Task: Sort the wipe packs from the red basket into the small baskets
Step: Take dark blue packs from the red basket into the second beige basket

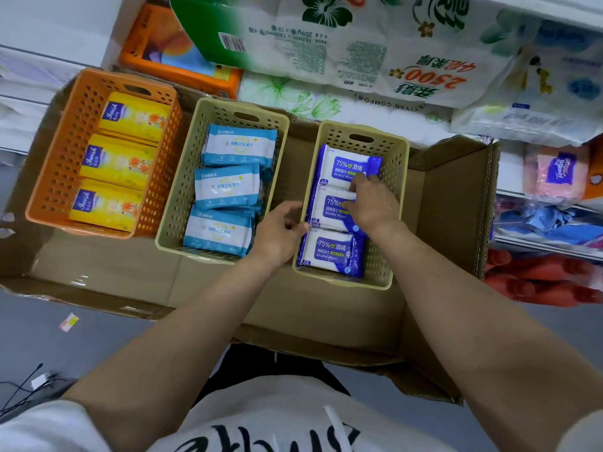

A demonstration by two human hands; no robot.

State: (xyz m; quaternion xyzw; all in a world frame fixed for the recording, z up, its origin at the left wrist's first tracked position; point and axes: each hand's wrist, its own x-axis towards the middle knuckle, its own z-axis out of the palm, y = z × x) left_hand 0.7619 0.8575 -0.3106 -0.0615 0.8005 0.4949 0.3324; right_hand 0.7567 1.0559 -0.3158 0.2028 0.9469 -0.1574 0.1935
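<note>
Three small baskets stand in an open cardboard box. The orange basket on the left holds yellow wipe packs. The middle beige basket holds light-blue packs. The right beige basket holds dark-blue alcohol wipe packs in a row. My right hand reaches into that basket, its fingers curled on the middle dark-blue pack. My left hand grips the left rim of the same basket. A red basket shows partly at the right edge.
Large tissue and toilet-paper packages lie on shelves behind the box. An orange tissue pack sits at the back left. More packaged goods fill the shelves on the right. Grey floor with cables lies at the lower left.
</note>
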